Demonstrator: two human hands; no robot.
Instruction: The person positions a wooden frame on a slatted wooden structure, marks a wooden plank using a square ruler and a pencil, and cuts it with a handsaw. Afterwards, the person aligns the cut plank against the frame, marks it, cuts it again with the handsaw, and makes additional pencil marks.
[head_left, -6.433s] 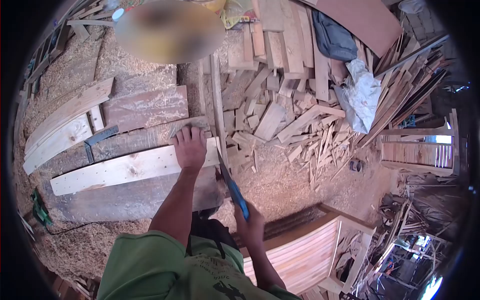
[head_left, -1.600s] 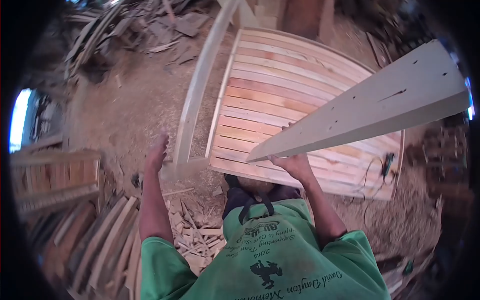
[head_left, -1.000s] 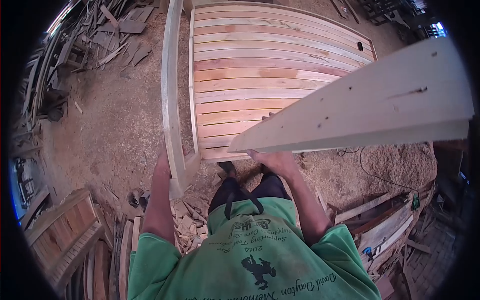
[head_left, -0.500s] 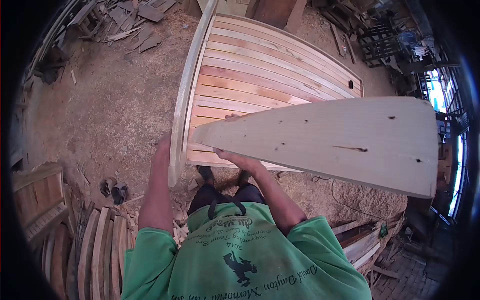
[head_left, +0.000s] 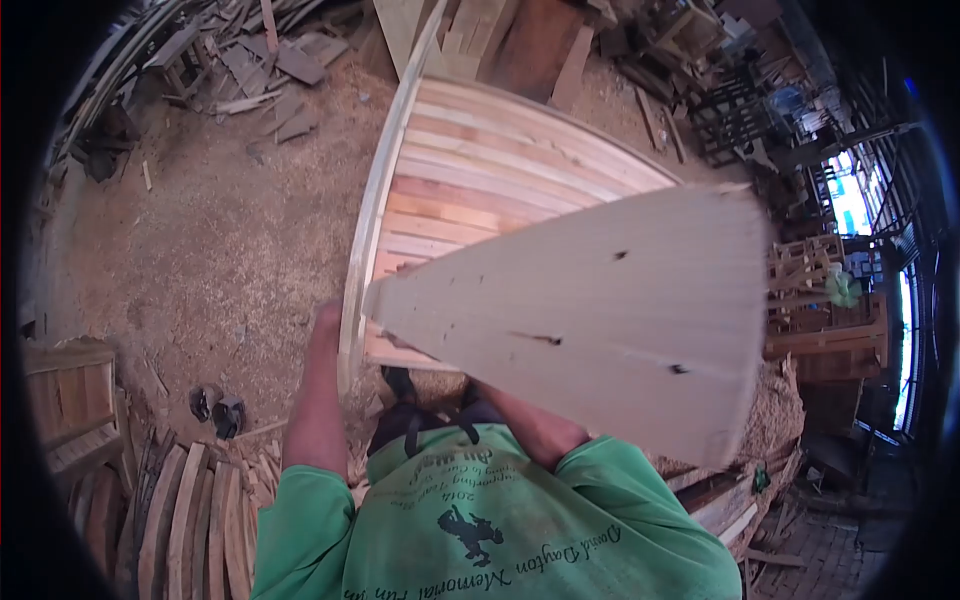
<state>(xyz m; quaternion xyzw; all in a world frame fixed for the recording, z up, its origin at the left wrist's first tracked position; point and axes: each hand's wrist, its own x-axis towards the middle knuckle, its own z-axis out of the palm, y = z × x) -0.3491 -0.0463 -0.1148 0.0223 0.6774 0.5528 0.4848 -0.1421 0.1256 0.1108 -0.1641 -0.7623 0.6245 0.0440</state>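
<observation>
A long pale wooden board (head_left: 600, 300) with dark knots reaches from the slatted panel's left side out to the right, its far end large and close to me. My right hand (head_left: 397, 343) is shut on its narrow-looking end; fingertips show at the upper edge and the board covers most of the hand. Beneath lies a slatted wooden panel (head_left: 470, 180) with a raised side rail (head_left: 378, 215). My left hand (head_left: 330, 318) is against the outer side of that rail, its fingers hidden behind it.
Curved timber pieces (head_left: 200, 520) stand at lower left, near a pair of dark shoes (head_left: 217, 410). Scrap wood (head_left: 285, 75) lies at upper left on the shavings-covered floor (head_left: 240, 220). Stacked boards (head_left: 725, 515) and wooden furniture (head_left: 835, 310) occupy the right side.
The board's far end has swung left and toward me, now hiding more of my right forearm. My view has shifted slightly. The left hand stays by the rail.
</observation>
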